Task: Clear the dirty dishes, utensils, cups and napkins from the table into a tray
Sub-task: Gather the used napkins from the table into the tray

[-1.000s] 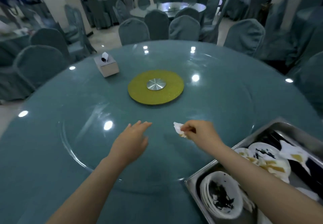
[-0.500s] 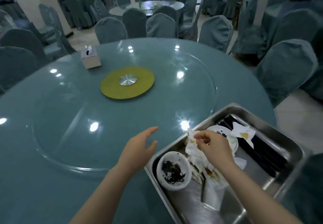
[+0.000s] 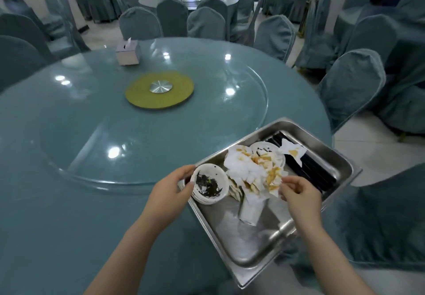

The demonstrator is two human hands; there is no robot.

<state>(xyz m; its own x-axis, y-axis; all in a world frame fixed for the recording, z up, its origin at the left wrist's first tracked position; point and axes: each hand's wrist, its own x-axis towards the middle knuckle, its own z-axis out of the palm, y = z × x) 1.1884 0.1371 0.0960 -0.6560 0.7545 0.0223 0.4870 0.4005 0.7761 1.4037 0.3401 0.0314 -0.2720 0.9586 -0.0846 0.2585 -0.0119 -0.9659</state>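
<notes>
A steel tray (image 3: pixel 322 149) sits at the table's near right edge, partly overhanging it. Inside are a stack of white bowls (image 3: pixel 210 187) with dark scraps, a pile of stained napkins (image 3: pixel 248 170), a white plate (image 3: pixel 264 148), a white cup (image 3: pixel 250 212) and black chopsticks (image 3: pixel 310 170). My left hand (image 3: pixel 170 191) clasps the tray's left rim, thumb beside the bowls. My right hand (image 3: pixel 299 195) hovers over the tray with its fingertips pinched on the edge of a soiled napkin on the pile.
The round teal table (image 3: pixel 57 202) carries a glass turntable (image 3: pixel 253 110) with a yellow-green centre disc (image 3: pixel 142 92) and a tissue box (image 3: pixel 128 54) at the far side. Covered chairs (image 3: pixel 351 83) ring the table, close on the right.
My right hand carried a napkin from the tabletop into the tray and onto the pile. My left hand moved right from above the glass and took the tray's rim. The view turned right.
</notes>
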